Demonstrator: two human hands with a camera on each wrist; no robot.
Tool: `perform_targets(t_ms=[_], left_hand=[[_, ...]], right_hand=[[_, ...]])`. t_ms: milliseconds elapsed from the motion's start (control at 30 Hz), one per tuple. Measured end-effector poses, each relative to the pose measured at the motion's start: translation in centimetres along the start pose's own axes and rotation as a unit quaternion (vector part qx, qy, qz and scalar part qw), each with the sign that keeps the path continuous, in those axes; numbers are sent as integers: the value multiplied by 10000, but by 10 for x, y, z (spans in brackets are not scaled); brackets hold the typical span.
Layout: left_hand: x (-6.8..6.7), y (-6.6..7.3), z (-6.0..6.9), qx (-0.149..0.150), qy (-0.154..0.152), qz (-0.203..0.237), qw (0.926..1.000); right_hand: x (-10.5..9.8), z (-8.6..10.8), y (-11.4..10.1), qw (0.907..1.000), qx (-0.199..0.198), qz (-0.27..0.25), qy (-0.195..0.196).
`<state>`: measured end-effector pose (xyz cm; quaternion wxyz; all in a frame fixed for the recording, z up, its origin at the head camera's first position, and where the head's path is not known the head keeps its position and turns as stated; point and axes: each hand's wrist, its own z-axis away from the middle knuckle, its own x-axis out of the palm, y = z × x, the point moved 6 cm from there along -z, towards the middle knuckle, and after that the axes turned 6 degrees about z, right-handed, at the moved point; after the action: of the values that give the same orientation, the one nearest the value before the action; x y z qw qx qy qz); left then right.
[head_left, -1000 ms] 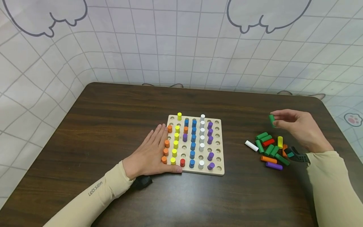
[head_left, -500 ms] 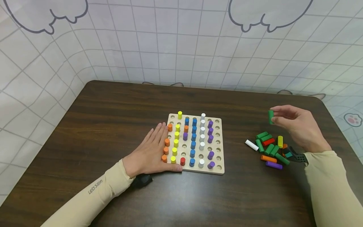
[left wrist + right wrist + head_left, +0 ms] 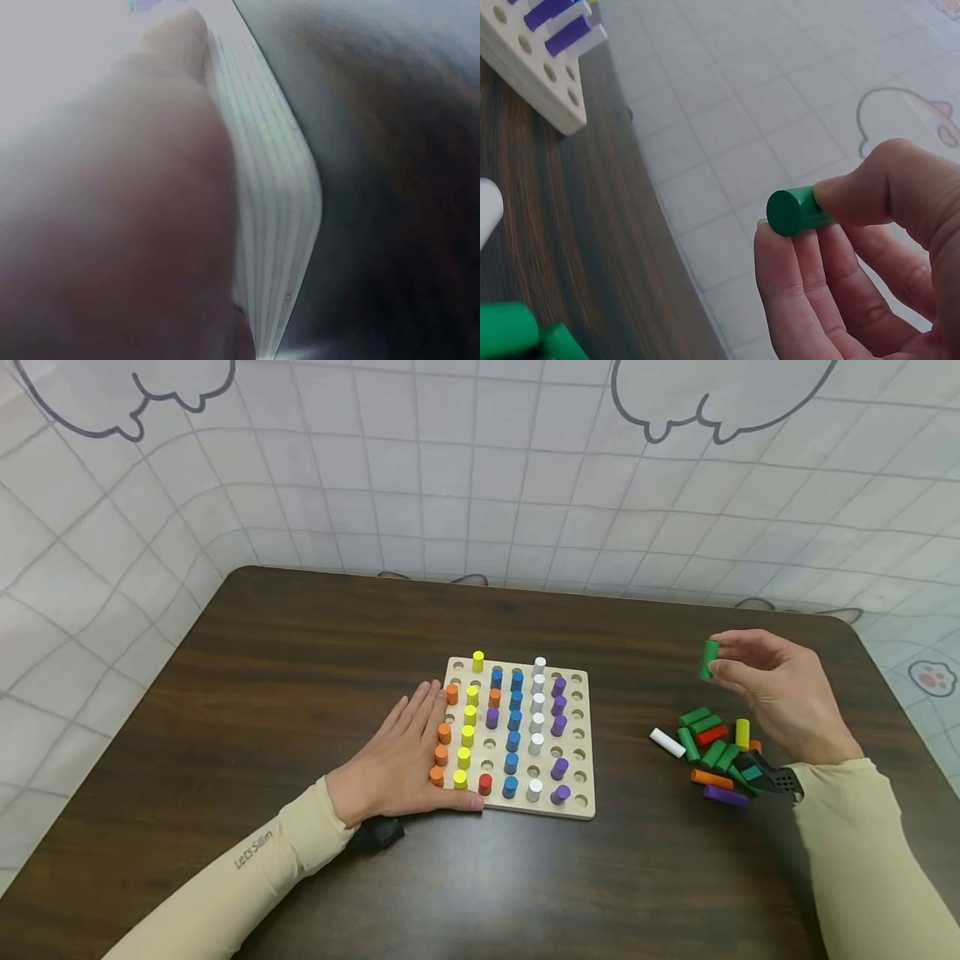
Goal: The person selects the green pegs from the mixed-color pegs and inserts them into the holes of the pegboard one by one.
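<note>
My right hand pinches a green peg between thumb and fingers, above the table at the right. In the right wrist view, that green peg shows its round end, with the thumb on one side and fingertips on the other. A square wooden pegboard lies mid-table with columns of orange, yellow, blue, white and purple pegs standing in its holes, plus one red peg. My left hand rests along the board's left edge, fingers straight and thumb at the front edge. The left wrist view shows the board's layered side close up.
Loose pegs lie in a pile on the right, below my right hand: several green ones, a red, a yellow, orange and a purple. A white peg lies just left of them. A grid-patterned cloth hangs behind the table.
My right hand has risen slightly and moved a little left, away from the pile, and the green peg has tilted in its grip. My left hand stays at the board.
</note>
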<state>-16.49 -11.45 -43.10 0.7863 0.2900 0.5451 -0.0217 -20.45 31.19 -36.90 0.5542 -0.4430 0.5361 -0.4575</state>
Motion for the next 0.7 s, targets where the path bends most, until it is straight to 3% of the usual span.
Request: perform_targets(t_ms=[267,700], left_hand=[[-3,4,1,83,0,-73,9999],[-2,2,1,91,1,-82,9999]], right_hand=[[15,0,-9,9967,-203,-771,-141],[36,-6,-26,9907,-509,-1219,-316]])
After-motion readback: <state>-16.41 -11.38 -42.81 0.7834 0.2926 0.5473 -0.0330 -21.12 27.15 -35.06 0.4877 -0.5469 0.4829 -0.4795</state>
